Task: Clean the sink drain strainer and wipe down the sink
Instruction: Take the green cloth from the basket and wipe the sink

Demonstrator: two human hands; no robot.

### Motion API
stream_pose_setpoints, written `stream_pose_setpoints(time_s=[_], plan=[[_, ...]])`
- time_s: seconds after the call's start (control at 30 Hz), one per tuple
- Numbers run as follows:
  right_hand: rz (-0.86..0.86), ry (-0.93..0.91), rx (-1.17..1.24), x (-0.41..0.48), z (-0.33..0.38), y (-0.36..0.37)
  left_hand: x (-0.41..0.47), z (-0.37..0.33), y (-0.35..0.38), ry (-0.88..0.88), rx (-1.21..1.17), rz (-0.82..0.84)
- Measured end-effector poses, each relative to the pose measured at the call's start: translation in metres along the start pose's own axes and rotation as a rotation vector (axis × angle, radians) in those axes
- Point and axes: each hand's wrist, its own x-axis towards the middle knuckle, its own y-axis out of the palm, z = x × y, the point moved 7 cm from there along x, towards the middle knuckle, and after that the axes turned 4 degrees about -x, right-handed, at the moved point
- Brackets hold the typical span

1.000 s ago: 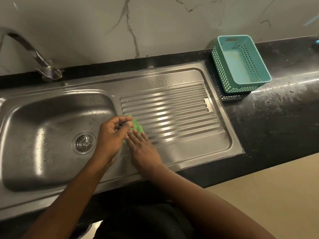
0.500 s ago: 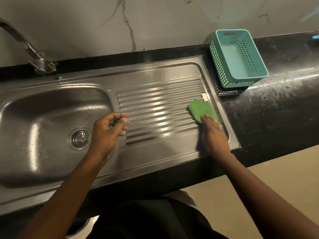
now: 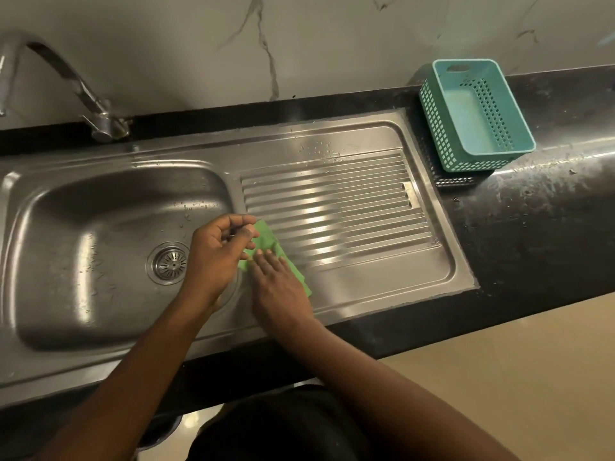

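Observation:
A stainless steel sink [image 3: 76, 294] has a round drain strainer [image 3: 170, 263] seated in the basin floor. To its right lies the ribbed drainboard [image 3: 349, 211]. My right hand [image 3: 281, 287] lies flat on a green cloth [image 3: 266, 239] and presses it onto the drainboard's left end, beside the basin rim. My left hand [image 3: 216, 254] hovers over the basin's right edge with its fingers curled in and the thumb against them; nothing shows inside it. It covers part of the cloth's left edge.
A curved metal faucet [image 3: 83, 91] stands at the back left. A teal perforated basket [image 3: 476, 118] sits on the black countertop [image 3: 532, 227] right of the drainboard. A marble wall runs behind. Water droplets dot the drainboard's far edge.
My right hand has swept the green cloth from the drainboard's right end back to its left end, next to my left hand. The left hand has stayed by the basin edge.

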Motion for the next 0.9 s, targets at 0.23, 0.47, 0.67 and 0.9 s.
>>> stream_pose_setpoints(time_s=[0.23, 0.47, 0.67, 0.9], plan=[[-0.118, 0.08, -0.096, -0.057, -0.155, -0.059, -0.018, 0.008, 0.015, -0.015, 0.006, -0.03], [-0.118, 0.337, -0.13, -0.1, -0.261, -0.102, -0.048, 0.018, 0.027, -0.03, -0.022, -0.071], [-0.139, 0.424, -0.061, -0.077, -0.207, -0.073, -0.059, 0.022, 0.024, -0.034, -0.008, -0.07], [-0.003, 0.117, 0.025, -0.044, -0.062, -0.023, -0.05, 0.004, 0.028, -0.01, 0.008, -0.017]])
